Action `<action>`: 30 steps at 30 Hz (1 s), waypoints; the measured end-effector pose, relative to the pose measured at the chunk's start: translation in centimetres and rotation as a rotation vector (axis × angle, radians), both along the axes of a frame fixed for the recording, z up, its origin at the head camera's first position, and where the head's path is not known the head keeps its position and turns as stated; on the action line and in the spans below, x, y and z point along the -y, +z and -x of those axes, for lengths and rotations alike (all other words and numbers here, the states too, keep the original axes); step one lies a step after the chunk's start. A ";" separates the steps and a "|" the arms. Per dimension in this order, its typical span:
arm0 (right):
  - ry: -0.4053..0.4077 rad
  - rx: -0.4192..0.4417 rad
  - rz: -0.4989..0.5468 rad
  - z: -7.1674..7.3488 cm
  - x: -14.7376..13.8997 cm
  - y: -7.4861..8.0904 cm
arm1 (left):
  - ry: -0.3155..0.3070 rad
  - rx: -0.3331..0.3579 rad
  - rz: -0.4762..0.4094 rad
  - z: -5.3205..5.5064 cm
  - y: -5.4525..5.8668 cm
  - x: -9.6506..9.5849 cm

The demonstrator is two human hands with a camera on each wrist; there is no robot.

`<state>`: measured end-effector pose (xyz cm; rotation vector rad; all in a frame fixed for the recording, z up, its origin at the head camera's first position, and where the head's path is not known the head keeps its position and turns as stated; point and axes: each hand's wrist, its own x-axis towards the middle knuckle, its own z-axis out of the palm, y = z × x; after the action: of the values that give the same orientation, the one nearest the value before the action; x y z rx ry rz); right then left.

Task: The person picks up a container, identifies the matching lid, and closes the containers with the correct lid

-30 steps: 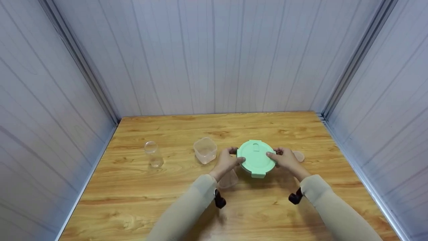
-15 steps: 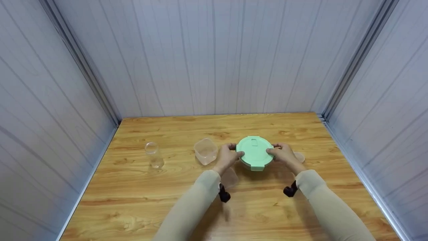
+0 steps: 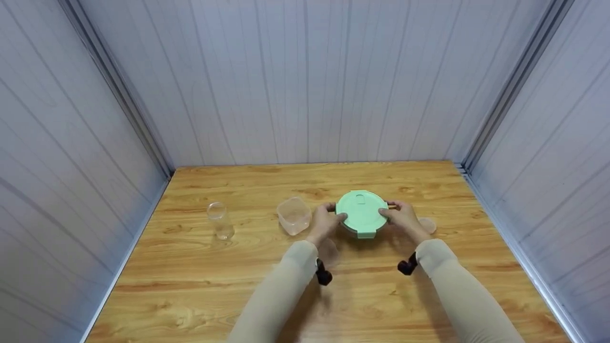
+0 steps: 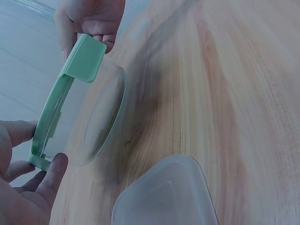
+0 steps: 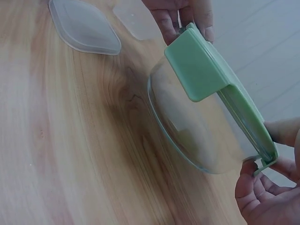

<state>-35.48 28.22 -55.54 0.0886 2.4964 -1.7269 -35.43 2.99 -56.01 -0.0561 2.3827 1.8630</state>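
A round clear glass food container (image 5: 187, 124) wears a light green lid (image 3: 360, 212) with clip flaps. My left hand (image 3: 325, 223) grips its left side, thumb on the lid's top and fingers at the edge below. On the opposite side my right hand (image 3: 402, 219) grips it likewise, fingertips curled under the side flap in the right wrist view. The front flap (image 5: 197, 65) points downward. Both wrist views show the glass base with shadow beside it; whether it touches the wooden table (image 3: 190, 286) I cannot tell.
A translucent square lid (image 4: 166, 197) lies near my left wrist. Beyond my left hand stands a translucent square tub (image 3: 294, 216). A clear cylindrical jar (image 3: 220, 221) is farther left. Past my right hand lies a small round translucent lid (image 3: 427, 225). Pale panel walls (image 3: 305, 81) border the table.
Both hands have carried the green-lidded container a little away from me and slightly left. Their grip on its sides stays the same. The other items have not moved.
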 end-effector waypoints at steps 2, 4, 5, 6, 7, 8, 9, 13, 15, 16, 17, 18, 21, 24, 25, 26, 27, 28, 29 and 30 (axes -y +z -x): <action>-0.007 -0.004 -0.004 0.2 0.1 -0.2 | 0.003 0.008 -0.012 0.0 -0.1 0.0; -0.013 -0.008 -0.010 0.4 0.1 -0.4 | 0.003 0.013 -0.025 0.0 -0.2 0.0; -0.017 -0.006 -0.013 0.5 0.2 -0.6 | 0.002 0.013 -0.028 0.0 -0.3 0.0; -0.018 -0.005 -0.017 0.6 0.2 -0.7 | 0.000 0.014 -0.034 0.0 -0.4 0.0; -0.016 -0.006 -0.018 0.7 0.2 -0.8 | -0.007 0.011 -0.035 0.0 -0.4 0.0; -0.014 -0.007 -0.019 0.7 0.2 -0.9 | -0.013 0.007 -0.034 0.1 -0.5 0.1; -0.013 -0.008 -0.019 0.8 0.2 -1.0 | -0.020 0.005 -0.035 0.1 -0.6 0.1; -0.009 -0.012 -0.006 1.0 0.1 -1.3 | -0.046 0.004 -0.026 0.1 -0.9 0.2; -0.010 -0.015 0.007 1.1 0.1 -1.4 | -0.047 0.010 -0.022 0.1 -1.1 0.3; -0.008 -0.017 0.014 1.1 0.1 -1.5 | -0.047 0.015 -0.022 0.1 -1.1 0.3; -0.007 -0.019 0.021 1.1 0.0 -1.6 | -0.045 0.019 -0.023 0.1 -1.2 0.3; -0.006 -0.022 0.027 1.1 0.0 -1.7 | -0.042 0.024 -0.024 0.1 -1.3 0.3; 0.007 -0.029 0.021 1.0 -0.1 -2.1 | -0.031 0.036 -0.037 0.1 -1.4 0.2; 0.010 -0.030 0.002 0.9 -0.1 -2.3 | -0.020 0.039 -0.045 0.1 -1.5 0.0; 0.008 -0.027 -0.001 1.0 -0.1 -2.3 | -0.018 0.038 -0.049 0.1 -1.5 0.0; 0.008 -0.026 -0.007 1.0 -0.1 -2.4 | -0.016 0.038 -0.052 0.1 -1.4 -0.1; 0.004 -0.025 -0.012 1.1 -0.1 -2.4 | -0.012 0.041 -0.056 0.1 -1.4 -0.1; -0.001 -0.023 -0.014 1.2 -0.1 -2.4 | -0.008 0.045 -0.059 0.1 -1.4 -0.1; -0.005 -0.023 -0.017 1.3 -0.1 -2.5 | -0.005 0.047 -0.061 0.2 -1.4 -0.1; -0.001 -0.024 -0.024 1.4 -0.1 -2.5 | -0.002 0.051 -0.064 0.2 -1.3 -0.1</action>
<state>-36.85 28.27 -58.02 0.0724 2.5348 -1.7087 -35.60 3.07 -57.35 -0.0941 2.2881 1.9115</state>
